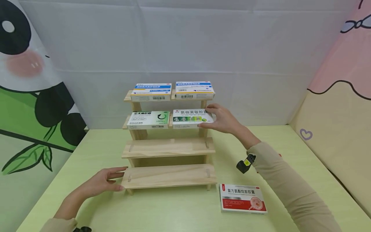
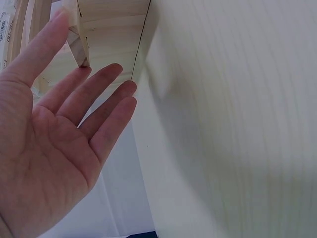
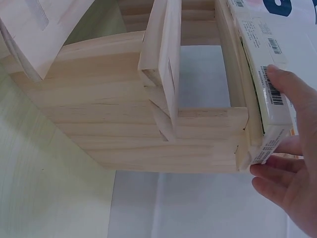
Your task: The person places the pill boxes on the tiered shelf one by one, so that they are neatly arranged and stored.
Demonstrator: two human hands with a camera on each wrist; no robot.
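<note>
My right hand (image 1: 221, 118) holds the right end of a white medicine box with a green band (image 1: 189, 118), which lies on the second tier from the top. In the right wrist view, the thumb (image 3: 285, 79) presses the box's barcoded side while other fingers reach round its end. A green-and-white medicine box (image 1: 148, 120) sits to its left. Down at the lowest tier of the wooden step rack (image 1: 168, 176), my left hand (image 1: 99, 182) touches the left end of the board. Its fingers are extended, with the thumb by the front corner.
Two blue-and-white medicine boxes (image 1: 151, 92) stand side by side on the top tier. A red-and-white medicine box (image 1: 242, 198) lies on the pale green table (image 1: 162, 212), right of the rack's front. Behind rises a white cloth backdrop (image 1: 185, 42); printed panels flank both sides.
</note>
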